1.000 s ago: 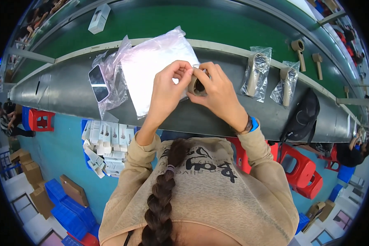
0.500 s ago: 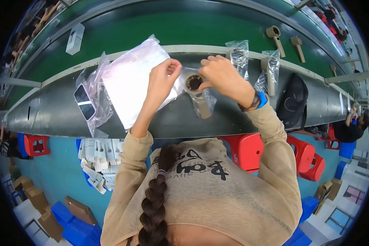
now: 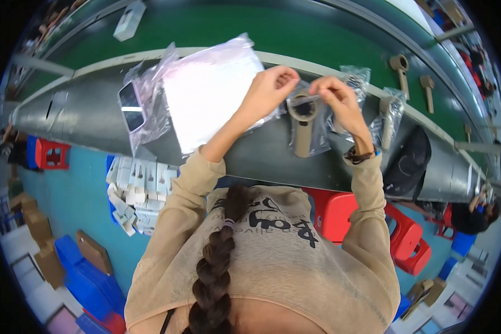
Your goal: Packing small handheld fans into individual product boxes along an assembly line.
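Observation:
A beige handheld fan (image 3: pixel 303 133) with a round head lies inside a clear plastic bag (image 3: pixel 319 143) on the dark work surface, its handle toward me. My right hand (image 3: pixel 342 106) is above the fan head, thumb and fingers pinched on the upper edge of the bag. Beside the bag's top left corner, my left hand (image 3: pixel 270 92) is closed with its fingertips together; whatever sits between them is too small to make out. Left of it lies a stack of white bags or sheets (image 3: pixel 211 94). Two more bagged fans, one upper (image 3: pixel 353 83) and one lower (image 3: pixel 389 119), lie to the right.
A phone (image 3: pixel 131 106) rests on crumpled clear plastic at the left. Unbagged fans (image 3: pixel 401 69) and a white box (image 3: pixel 129 21) lie on the green belt (image 3: pixel 206 28) beyond the rail. A black cap (image 3: pixel 412 164) lies right. Red stools (image 3: pixel 334 214) and a crate of boxes (image 3: pixel 142 183) stand below.
My right hand has turned and come down to pinch the bag's edge. My left hand has moved in to the bag's top corner. The view has shifted and tilted.

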`<state>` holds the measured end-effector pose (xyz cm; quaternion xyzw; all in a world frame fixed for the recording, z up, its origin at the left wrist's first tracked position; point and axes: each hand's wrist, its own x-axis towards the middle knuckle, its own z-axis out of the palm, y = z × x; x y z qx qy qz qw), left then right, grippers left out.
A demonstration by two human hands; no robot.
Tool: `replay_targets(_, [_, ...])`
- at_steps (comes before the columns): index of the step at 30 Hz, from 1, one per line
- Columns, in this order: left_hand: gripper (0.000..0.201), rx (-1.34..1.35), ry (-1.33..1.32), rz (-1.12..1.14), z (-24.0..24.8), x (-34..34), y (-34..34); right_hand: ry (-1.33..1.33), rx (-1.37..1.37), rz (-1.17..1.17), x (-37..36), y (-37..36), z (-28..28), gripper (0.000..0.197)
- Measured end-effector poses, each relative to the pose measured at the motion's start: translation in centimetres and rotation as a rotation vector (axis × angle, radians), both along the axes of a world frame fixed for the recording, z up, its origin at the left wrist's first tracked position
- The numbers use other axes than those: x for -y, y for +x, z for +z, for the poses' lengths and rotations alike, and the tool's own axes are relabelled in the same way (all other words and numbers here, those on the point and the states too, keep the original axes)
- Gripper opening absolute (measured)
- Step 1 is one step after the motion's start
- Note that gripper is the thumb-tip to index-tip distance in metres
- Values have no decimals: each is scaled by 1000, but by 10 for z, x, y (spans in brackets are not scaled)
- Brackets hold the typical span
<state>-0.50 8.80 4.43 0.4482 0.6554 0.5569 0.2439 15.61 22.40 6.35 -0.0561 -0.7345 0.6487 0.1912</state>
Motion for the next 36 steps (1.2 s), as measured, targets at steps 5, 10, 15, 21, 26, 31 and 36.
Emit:
replay_targets(5, [26, -144, 78, 171, 3, 45, 18, 152, 158, -137, -23, -5, -8, 8])
replay_targets(10, [26, -185, -10, 407, 4, 128, 30, 593, 146, -325, -41, -4, -12, 19])
replay_targets(15, [20, -257, 60, 990, -42, 226, 5, 860, 156, -474, -43, 7, -8, 16])
replay_targets(21, [34, -298, -120, 1878, -230, 430, -76, 899, 213, -501, -38, -2, -14, 23])
replay_targets(26, [66, 72, -718, 1239, -351, 530, -87, 1010, 583, -598, -31, 0, -6, 48])
replay_targets(31, [57, -824, -757, 1221, -452, 618, -96, 1044, 842, -411, -6, -37, -14, 62])
replay_targets(36, [50, -417, -581, 1194, -475, 650, -137, 1092, 971, -499, 2, -39, -21, 59])
